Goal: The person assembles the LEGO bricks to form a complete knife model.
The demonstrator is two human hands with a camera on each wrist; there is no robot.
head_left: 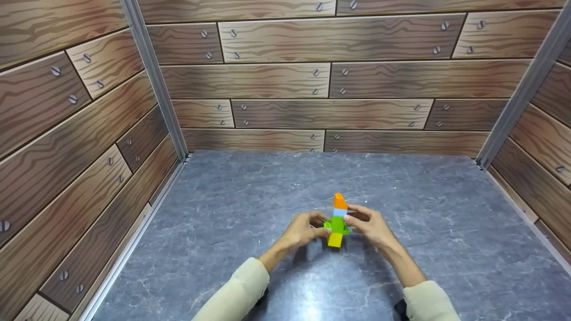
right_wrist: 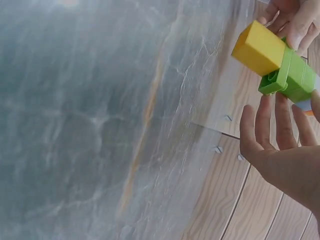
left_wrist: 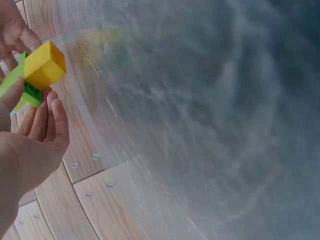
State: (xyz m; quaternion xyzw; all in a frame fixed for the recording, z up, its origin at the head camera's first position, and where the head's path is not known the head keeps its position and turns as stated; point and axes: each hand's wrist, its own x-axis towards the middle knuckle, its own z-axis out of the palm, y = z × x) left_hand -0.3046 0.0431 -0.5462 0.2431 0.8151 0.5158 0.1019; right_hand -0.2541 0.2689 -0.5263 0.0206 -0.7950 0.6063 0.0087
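A toy building-brick stack point(head_left: 337, 225) is held upright between both hands, with a yellow brick at the bottom, green bricks sticking out sideways, then a light blue one and a slanted orange one on top. My left hand point(head_left: 301, 230) pinches the green part from the left side, its thumb in front and fingers behind. On the other side, my right hand point(head_left: 372, 225) holds the stack near the green and light blue bricks between thumb and forefinger. Its other fingers point(right_wrist: 283, 122) spread loosely below the green bricks. The hollow underside of the yellow brick point(left_wrist: 46, 66) faces the left wrist camera.
A grey marbled tabletop point(head_left: 232, 200) lies beneath the hands. Wood-plank patterned walls point(head_left: 276, 80) stand at the back and both sides, with metal posts point(head_left: 158, 84) at the corners.
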